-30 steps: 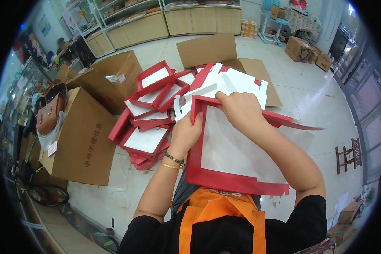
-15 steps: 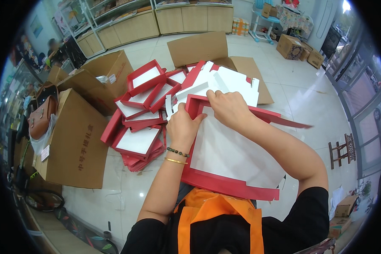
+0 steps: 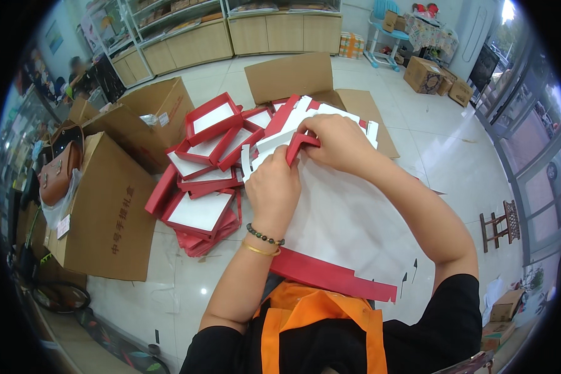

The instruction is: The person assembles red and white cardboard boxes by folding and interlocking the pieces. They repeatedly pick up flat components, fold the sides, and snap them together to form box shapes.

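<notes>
A large part-folded cardboard gift box (image 3: pixel 343 218), white inside with red walls, lies in front of me. My left hand (image 3: pixel 274 190) is closed round the left side of its far corner, thumb pressed to the red wall. My right hand (image 3: pixel 336 142) pinches the same corner's red flap from the right. The near red wall (image 3: pixel 330 277) slants down beside my orange apron. Past my hands lie flat, white-faced box blanks (image 3: pixel 296 115) with cut tabs. Both hands cover part of the corner.
Finished red trays (image 3: pixel 215 118) with white insides are heaped to the left, over flat red pieces. An open brown carton (image 3: pixel 109 212) stands farther left. Open carton flaps (image 3: pixel 293 78) lie beyond the blanks. A small wooden stool (image 3: pixel 500 224) is on the tiled floor at right.
The red walls at the far corner have been drawn together and bent inward between my hands. My left hand has turned over the corner; my right hand has shifted slightly up and its fingers curl more.
</notes>
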Motion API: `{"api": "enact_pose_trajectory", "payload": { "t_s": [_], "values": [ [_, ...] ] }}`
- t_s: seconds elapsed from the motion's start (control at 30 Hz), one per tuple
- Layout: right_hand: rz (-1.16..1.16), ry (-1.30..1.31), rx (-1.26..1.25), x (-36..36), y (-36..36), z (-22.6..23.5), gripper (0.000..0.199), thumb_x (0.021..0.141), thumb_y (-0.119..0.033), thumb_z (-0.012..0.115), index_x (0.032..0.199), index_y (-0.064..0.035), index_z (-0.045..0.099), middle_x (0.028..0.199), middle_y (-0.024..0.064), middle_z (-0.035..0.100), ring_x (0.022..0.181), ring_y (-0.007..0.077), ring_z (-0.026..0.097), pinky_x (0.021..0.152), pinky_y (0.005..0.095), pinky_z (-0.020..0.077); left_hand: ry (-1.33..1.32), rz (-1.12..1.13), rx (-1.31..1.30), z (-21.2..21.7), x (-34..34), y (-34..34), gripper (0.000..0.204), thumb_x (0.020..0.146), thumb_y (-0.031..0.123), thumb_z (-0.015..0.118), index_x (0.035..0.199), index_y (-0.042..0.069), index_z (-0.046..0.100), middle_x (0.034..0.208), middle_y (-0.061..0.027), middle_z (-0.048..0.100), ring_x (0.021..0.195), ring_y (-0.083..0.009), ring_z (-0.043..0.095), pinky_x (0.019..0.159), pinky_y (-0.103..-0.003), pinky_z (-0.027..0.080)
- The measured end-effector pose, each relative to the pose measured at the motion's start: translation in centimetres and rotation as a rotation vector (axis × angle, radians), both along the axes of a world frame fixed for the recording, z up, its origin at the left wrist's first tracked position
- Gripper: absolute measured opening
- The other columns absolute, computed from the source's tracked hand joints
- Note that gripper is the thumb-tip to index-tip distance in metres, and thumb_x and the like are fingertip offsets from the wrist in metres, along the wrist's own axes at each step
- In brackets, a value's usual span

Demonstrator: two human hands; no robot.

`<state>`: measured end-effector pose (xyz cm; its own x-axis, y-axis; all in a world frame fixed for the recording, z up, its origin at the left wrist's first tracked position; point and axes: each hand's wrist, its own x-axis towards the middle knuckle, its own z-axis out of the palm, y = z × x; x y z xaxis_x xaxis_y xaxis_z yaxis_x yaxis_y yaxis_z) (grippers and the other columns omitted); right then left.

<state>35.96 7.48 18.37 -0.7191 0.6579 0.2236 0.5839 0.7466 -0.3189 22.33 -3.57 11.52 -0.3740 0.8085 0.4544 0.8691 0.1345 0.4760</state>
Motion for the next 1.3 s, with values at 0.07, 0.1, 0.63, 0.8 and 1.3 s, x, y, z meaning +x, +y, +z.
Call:
{"api": "enact_pose_trajectory", "payload": {
  "t_s": [0.07, 0.1, 0.63, 0.8, 1.3],
  "values": [
    [-0.011, 0.025, -0.027, 0.4, 0.2, -0.3, 0.026, 0.088, -0.012, 0.077, 0.113, -0.0079, 0.077, 0.111, 0.0159, 0.078, 0.100, 0.0346, 0.074, 0.086, 0.0436, 0.0580, 0.006, 0.004, 0.023, 1.5, 1.0, -0.1, 0.037, 0.091, 0.027, 0.083, 0.122, 0.010, 0.073, 0.092, -0.0145, 0.079, 0.082, -0.0409, 0.076, 0.070, -0.051, 0.059],
    [-0.016, 0.036, -0.036, 0.6, 0.3, -0.1, 0.026, 0.088, -0.011, 0.076, 0.114, -0.0075, 0.076, 0.111, 0.0170, 0.078, 0.103, 0.0355, 0.073, 0.088, 0.0437, 0.0577, 0.008, 0.008, 0.038, 2.1, 1.4, 0.0, 0.040, 0.089, 0.028, 0.086, 0.122, 0.010, 0.073, 0.094, -0.0137, 0.079, 0.083, -0.0402, 0.076, 0.070, -0.050, 0.059],
    [-0.307, 0.357, 0.400, 13.1, -2.0, 14.1, 0.052, 0.086, -0.025, 0.089, 0.130, -0.0083, 0.067, 0.121, 0.0109, 0.068, 0.114, 0.0245, 0.066, 0.099, 0.0389, 0.0528, -0.650, -0.329, 0.408, 10.8, -6.6, -1.0, 0.023, 0.105, 0.013, 0.068, 0.121, -0.002, 0.070, 0.097, -0.0103, 0.076, 0.084, -0.0188, 0.069, 0.078, -0.035, 0.055],
    [-0.276, 0.054, 0.767, 9.8, -6.4, 15.3, 0.058, 0.083, -0.033, 0.088, 0.132, -0.0065, 0.071, 0.127, 0.0144, 0.073, 0.121, 0.0361, 0.067, 0.102, 0.0477, 0.0524, -0.253, -0.354, 0.220, 13.8, -3.2, -0.7, 0.027, 0.098, 0.010, 0.072, 0.123, 0.001, 0.071, 0.092, -0.0182, 0.077, 0.082, -0.0325, 0.073, 0.076, -0.040, 0.057],
    [0.020, 0.279, 0.270, 3.8, 0.4, 7.0, 0.042, 0.101, -0.011, 0.062, 0.143, -0.0081, 0.061, 0.121, 0.0226, 0.074, 0.109, 0.0449, 0.069, 0.092, 0.0513, 0.0550, -0.076, -0.361, 0.152, 8.9, -2.1, 1.7, 0.023, 0.103, 0.022, 0.066, 0.114, 0.004, 0.074, 0.083, -0.0218, 0.075, 0.079, -0.0438, 0.073, 0.072, -0.050, 0.057]
  ]
}}
